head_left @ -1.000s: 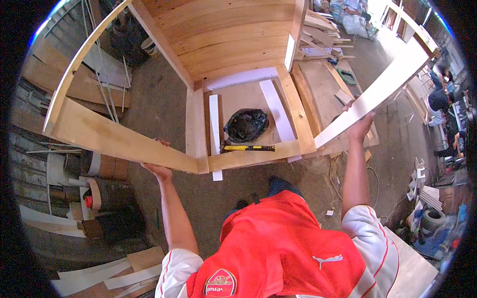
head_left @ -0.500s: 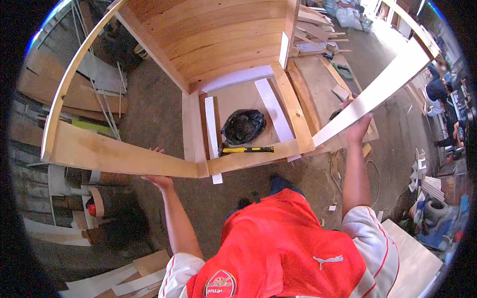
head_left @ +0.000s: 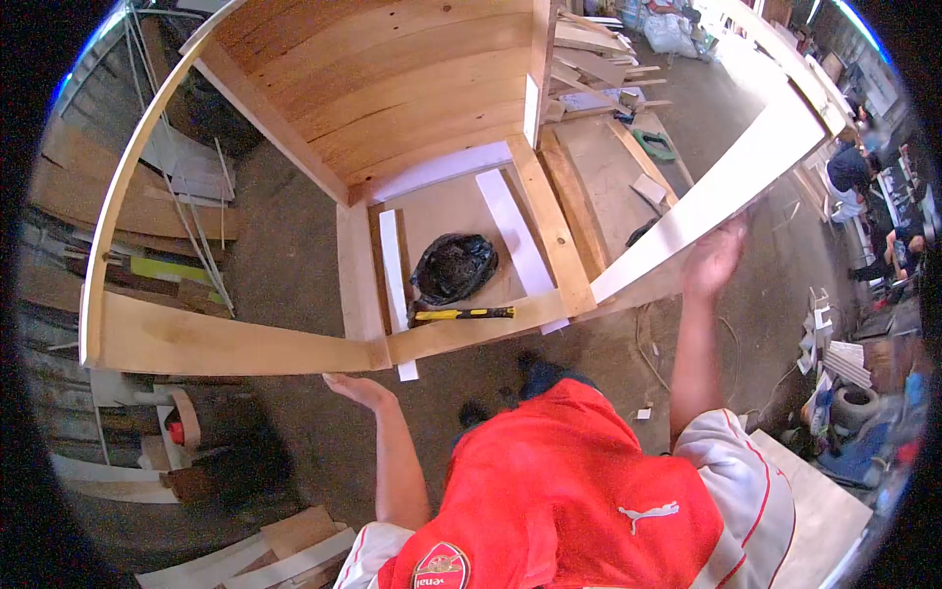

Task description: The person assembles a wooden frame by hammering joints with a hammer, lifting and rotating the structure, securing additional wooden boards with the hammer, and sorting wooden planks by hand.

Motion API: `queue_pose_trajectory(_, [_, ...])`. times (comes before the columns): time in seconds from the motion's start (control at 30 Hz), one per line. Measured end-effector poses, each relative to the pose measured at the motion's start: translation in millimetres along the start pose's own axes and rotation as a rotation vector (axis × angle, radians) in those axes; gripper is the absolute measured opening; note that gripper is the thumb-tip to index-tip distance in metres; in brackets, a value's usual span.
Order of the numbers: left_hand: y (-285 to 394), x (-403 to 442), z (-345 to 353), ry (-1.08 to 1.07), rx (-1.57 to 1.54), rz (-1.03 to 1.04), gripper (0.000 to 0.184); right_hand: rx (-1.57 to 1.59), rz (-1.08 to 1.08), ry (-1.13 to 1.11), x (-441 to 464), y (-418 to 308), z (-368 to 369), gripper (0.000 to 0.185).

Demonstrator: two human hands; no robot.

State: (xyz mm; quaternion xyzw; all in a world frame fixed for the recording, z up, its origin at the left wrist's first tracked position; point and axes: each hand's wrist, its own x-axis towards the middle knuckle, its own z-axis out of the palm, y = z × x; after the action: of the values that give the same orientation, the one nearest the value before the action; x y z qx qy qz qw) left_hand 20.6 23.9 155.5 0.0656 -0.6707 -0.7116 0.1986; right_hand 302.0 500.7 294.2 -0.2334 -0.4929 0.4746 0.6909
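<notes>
A large wooden frame with a slatted plank panel (head_left: 392, 88) stands before me. Flat against the lower edge of its left wooden leg (head_left: 226, 339) lies my left hand (head_left: 363, 391), fingers stretched out and the tips partly hidden. My right hand (head_left: 716, 257) rests open along the outer side of the white-faced right leg (head_left: 711, 191), not wrapped round it. Between the legs, a yellow-and-black hammer (head_left: 466, 314) lies along the front rail (head_left: 481, 332). Behind it a black plastic bag (head_left: 454, 270), with its contents hard to make out, sits between two white strips (head_left: 515, 231).
Offcut boards (head_left: 599, 64) are piled at the back right, near a green-handled saw (head_left: 653, 145). More boards (head_left: 245, 555) lie at the lower left. Another person (head_left: 854, 182) is at the far right. A tape roll (head_left: 856, 404) and scraps lie right of me.
Both hands have loosened from round the legs and now lie flat against them. The left hand has shifted right and down in view. The frame appears slightly lower and further left.
</notes>
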Motion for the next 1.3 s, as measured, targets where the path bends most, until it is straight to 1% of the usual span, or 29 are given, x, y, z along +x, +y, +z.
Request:
queue_pose_trajectory(0.07, [32.1, -35.8, 35.3, 0.158, 0.133, -0.050, 0.073, 0.212, 0.228, -0.067, 25.2, 26.0, -3.4, 0.049])
queue_pose_trajectory(0.1, [27.5, -43.4, 44.3, 0.174, 0.090, -0.075, 0.064, 0.335, 0.364, -0.113, 34.9, 34.5, -3.8, 0.051])
queue_pose_trajectory(0.13, [22.8, -51.0, 53.3, 0.191, 0.047, -0.099, 0.054, 0.507, 0.456, -0.289, 40.1, 14.4, 13.7, 0.049])
queue_pose_trajectory(0.2, [-27.3, -75.5, 70.1, 0.111, -0.131, -0.203, 0.049, 0.109, 0.290, -0.421, 50.2, 17.4, 28.2, 0.047])
queue_pose_trajectory(0.23, [-30.5, -96.8, 78.6, 0.040, -0.117, -0.189, 0.047, -0.087, 0.203, -0.483, 56.2, 20.6, 29.8, 0.046])
queue_pose_trajectory(0.27, [-32.3, -118.2, 87.4, -0.031, -0.105, -0.173, 0.044, 0.046, 0.234, -0.523, 62.0, 27.4, 29.0, 0.044])
queue_pose_trajectory(0.3, [-24.9, -148.2, 104.9, -0.136, 0.005, -0.087, 0.042, 0.077, 0.259, -0.525, 65.6, 40.4, 23.8, 0.045])
queue_pose_trajectory(0.33, [-20.6, -177.0, 123.3, -0.177, -0.086, -0.131, 0.040, 0.107, 0.285, -0.526, 69.4, 53.2, 18.9, 0.046])
queue_pose_trajectory(0.37, [-17.1, -202.2, 137.9, -0.220, -0.176, -0.174, 0.038, -0.020, 0.178, -0.589, 77.8, 67.1, 11.9, 0.047])
queue_pose_trajectory(0.4, [-22.1, -221.4, 142.5, -0.399, -0.148, -0.145, 0.038, -0.143, 0.063, -0.638, 86.3, 81.4, 4.9, 0.048])
queue_pose_trajectory(0.43, [-19.3, -240.5, 147.5, -0.576, -0.118, -0.119, 0.038, -0.177, -0.005, -0.622, 90.0, 81.5, 2.1, 0.046])
queue_pose_trajectory(0.47, [-17.6, -261.8, 153.0, -0.630, -0.135, -0.087, 0.038, -0.191, -0.046, -0.611, 91.7, 82.1, -0.2, 0.044])
queue_pose_trajectory(0.53, [13.6, -302.1, 167.0, -0.738, -0.173, -0.029, 0.037, -0.145, -0.049, -0.611, 95.1, 65.7, 2.7, 0.039])
queue_pose_trajectory(0.6, [15.7, -335.3, 172.5, -0.784, -0.227, -0.082, 0.036, 0.033, 0.163, -0.804, 108.9, 39.9, 11.6, 0.037])
queue_pose_trajectory(0.63, [17.4, -354.2, 175.5, -0.798, -0.255, -0.115, 0.035, 0.003, 0.123, -0.821, 109.3, 26.5, 12.4, 0.038])
queue_pose_trajectory(0.67, [9.5, -373.0, 177.7, -0.741, -0.201, -0.127, 0.032, -0.026, 0.082, -0.837, 109.6, 13.0, 13.0, 0.040])
queue_pose_trajectory(0.77, [31.6, -418.8, 189.2, -0.686, -0.254, -0.320, 0.031, 0.095, 0.117, -1.025, 134.8, 26.8, 24.4, 0.043])
queue_pose_trajectory(0.8, [42.5, -429.4, 200.3, -0.593, -0.160, -0.119, 0.028, 0.143, 0.109, -1.069, 141.6, 29.8, 28.8, 0.043])
queue_pose_trajectory(0.83, [43.6, -435.5, 204.1, -0.616, -0.112, -0.113, 0.026, 0.243, 0.205, -1.099, 147.6, 33.0, 32.8, 0.042])
queue_pose_trajectory(0.9, [41.6, -444.7, 216.5, -0.661, -0.022, -0.099, 0.023, 0.291, 0.254, -1.045, 154.9, 36.6, 44.1, 0.042])
queue_pose_trajectory(0.93, [71.5, -451.9, 227.3, -0.678, -0.019, -0.106, 0.023, 0.285, 0.215, -1.062, 164.3, 45.9, 49.1, 0.044])
queue_pose_trajectory(1.0, [88.4, -464.4, 252.0, -0.836, 0.177, 0.148, 0.025, 0.271, 0.133, -1.095, 185.3, 71.0, 67.2, 0.049])
queue_pose_trajectory(1.03, [91.0, -468.1, 271.4, -0.913, 0.281, 0.270, 0.026, 0.259, 0.108, -1.105, 200.1, 80.1, 76.2, 0.047])
queue_pose_trajectory(1.1, [82.6, -478.9, 326.5, -0.988, 0.433, 0.070, 0.028, 0.227, 0.069, -1.124, 228.9, 98.6, 89.6, 0.045])
queue_pose_trajectory(1.13, [77.9, -481.6, 356.3, -1.015, 0.504, -0.034, 0.030, 0.179, 0.078, -1.149, 243.5, 114.1, 97.5, 0.048])
queue_pose_trajectory(1.23, [63.1, -460.7, 454.3, -0.772, 0.395, -0.323, 0.029, 0.157, -0.029, -1.126, 287.2, 159.4, 126.6, 0.052])
queue_pose_trajectory(1.27, [53.6, -452.3, 480.6, -0.690, 0.352, -0.323, 0.031, 0.109, -0.048, -1.135, 301.7, 181.0, 135.9, 0.064])
queue_pose_trajectory(1.3, [37.2, -443.7, 501.7, -0.605, 0.307, -0.321, 0.033, 0.073, -0.072, -1.159, 312.6, 197.1, 144.7, 0.067])
